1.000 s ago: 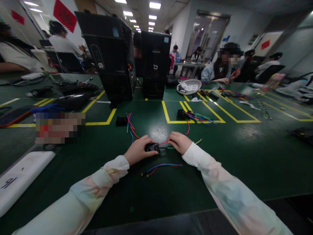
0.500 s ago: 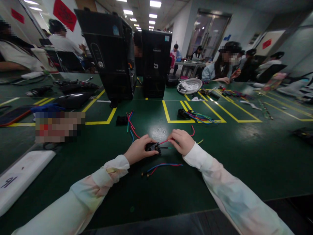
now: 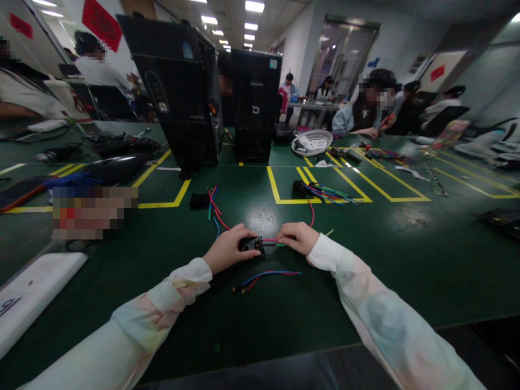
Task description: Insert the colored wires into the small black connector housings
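My left hand (image 3: 229,249) is closed around a small black plastic part (image 3: 252,246), thumb in front and fingers behind. Out of that part's right end run a red wire (image 3: 270,240) and a dark wire with a green tip. The fingertips of my right hand (image 3: 298,238) pinch the red wire a short way from the black part; the green tip lies just below them. In front of both hands, a blue wire and a red wire (image 3: 268,273) with brass-coloured ends lie on the green table (image 3: 284,319).
Behind my left hand lie a black part (image 3: 199,201) and several loose wires (image 3: 212,203). A wire bundle (image 3: 331,193) lies at back right, near a white basket (image 3: 312,143). Two black computer cases (image 3: 255,108) stand behind. At left is a white power strip (image 3: 44,292).
My right hand has lowered slightly and turned flatter, bringing the red wire level, close to the green-tipped one. My left hand keeps its hold on the black part. The view has shifted slightly.
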`<state>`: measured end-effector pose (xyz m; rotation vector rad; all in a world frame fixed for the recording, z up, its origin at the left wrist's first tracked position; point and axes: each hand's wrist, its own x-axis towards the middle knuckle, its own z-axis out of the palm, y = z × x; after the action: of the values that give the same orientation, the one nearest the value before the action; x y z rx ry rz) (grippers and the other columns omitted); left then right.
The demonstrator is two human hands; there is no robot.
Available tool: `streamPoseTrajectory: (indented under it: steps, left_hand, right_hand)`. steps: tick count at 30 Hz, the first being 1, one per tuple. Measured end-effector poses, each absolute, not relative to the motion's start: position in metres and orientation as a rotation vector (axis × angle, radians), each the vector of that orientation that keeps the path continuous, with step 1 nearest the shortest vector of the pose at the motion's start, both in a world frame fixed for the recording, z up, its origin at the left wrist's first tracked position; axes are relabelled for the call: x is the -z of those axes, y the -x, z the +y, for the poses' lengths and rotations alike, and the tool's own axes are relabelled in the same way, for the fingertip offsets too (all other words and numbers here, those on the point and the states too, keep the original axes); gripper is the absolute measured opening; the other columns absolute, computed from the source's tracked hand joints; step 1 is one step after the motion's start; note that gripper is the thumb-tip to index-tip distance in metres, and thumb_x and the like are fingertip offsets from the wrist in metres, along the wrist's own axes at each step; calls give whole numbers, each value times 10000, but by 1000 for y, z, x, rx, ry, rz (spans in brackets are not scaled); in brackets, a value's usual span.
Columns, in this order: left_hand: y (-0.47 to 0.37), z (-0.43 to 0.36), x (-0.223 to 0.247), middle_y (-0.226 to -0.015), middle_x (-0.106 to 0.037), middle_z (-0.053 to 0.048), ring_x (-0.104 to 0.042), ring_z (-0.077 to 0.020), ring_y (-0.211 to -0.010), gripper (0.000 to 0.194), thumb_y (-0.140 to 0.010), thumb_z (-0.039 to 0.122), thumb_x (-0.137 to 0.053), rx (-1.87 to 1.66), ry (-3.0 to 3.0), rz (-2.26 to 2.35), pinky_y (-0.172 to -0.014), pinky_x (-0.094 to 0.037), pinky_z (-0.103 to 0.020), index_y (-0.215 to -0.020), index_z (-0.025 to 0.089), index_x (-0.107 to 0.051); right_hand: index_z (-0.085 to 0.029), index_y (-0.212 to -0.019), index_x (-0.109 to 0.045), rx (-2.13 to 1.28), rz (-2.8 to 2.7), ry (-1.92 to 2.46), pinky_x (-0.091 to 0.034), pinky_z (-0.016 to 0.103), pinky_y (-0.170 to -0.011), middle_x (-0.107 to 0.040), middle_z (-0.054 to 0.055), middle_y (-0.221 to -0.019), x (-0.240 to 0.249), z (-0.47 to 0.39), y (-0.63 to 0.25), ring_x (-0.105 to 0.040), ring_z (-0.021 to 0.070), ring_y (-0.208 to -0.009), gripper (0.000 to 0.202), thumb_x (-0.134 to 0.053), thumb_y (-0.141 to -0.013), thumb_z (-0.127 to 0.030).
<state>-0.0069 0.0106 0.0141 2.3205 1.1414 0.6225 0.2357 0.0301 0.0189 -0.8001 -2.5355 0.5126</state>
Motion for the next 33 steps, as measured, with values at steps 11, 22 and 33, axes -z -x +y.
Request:
streamPoseTrajectory:
  steps: [11, 22, 33]
  left_hand:
    - [8, 11, -13, -849, -486, -8, -509, -152, -757, 386, -712, 467, -622, -619, -2343, 1129, -637, -395, -241, -1006, 220, -597]
    - [7, 10, -15, -859, -487, -7, -508, -145, -747, 378, -719, 458, -622, -605, -2348, 1135, -647, -395, -242, -1004, 211, -591]
    - [7, 10, -14, -861, -493, -10, -506, -149, -755, 382, -717, 457, -624, -591, -2349, 1137, -640, -393, -238, -1005, 208, -591]
  right_hand:
    - [-159, -785, -565, -235, -2436, 887, -391, 250, -654, -550, 45, -726, -33, 19, -228, -511, 146, -699, 174, -419, -862, -213]
    - [-164, -793, -554, -227, -2529, 891, -349, 239, -636, -564, 44, -757, -28, 22, -231, -520, 145, -731, 154, -421, -864, -199]
    - [-167, -791, -557, -191, -2577, 906, -351, 248, -639, -567, 48, -761, -20, 26, -231, -513, 152, -731, 170, -418, -874, -218]
